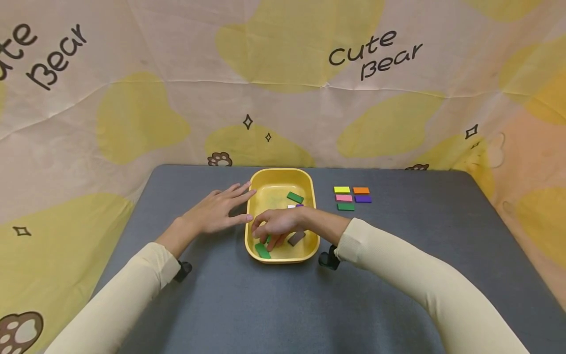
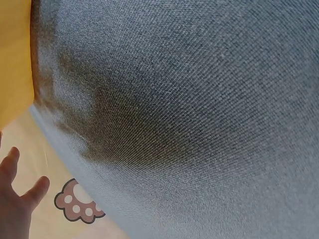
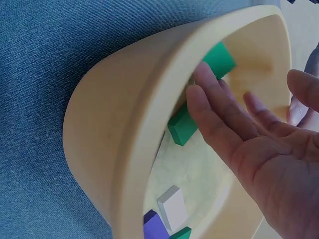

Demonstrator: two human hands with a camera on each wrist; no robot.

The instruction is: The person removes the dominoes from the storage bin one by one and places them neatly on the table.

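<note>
A yellow plastic bin (image 1: pixel 270 197) sits on the grey table. My right hand (image 1: pixel 279 223) reaches down into its near left part. In the right wrist view its extended fingers touch or nearly touch a green block (image 3: pixel 182 128), with another green block (image 3: pixel 219 59) just beyond; no grip shows. Deeper in the bin lie a third green block (image 1: pixel 295 197), a white block (image 3: pixel 172 206), a purple block (image 3: pixel 155 228) and a dark grey-brown block (image 1: pixel 296 239). My left hand (image 1: pixel 216 209), fingers spread, has its fingertips at the bin's left rim.
Right of the bin, small blocks lie flat in two columns: yellow (image 1: pixel 342 190), pink (image 1: pixel 344 198) and green (image 1: pixel 346 207) beside orange (image 1: pixel 361 190) and purple (image 1: pixel 363 199). A printed cloth (image 1: pixel 283 98) hangs behind the table (image 1: pixel 247 305).
</note>
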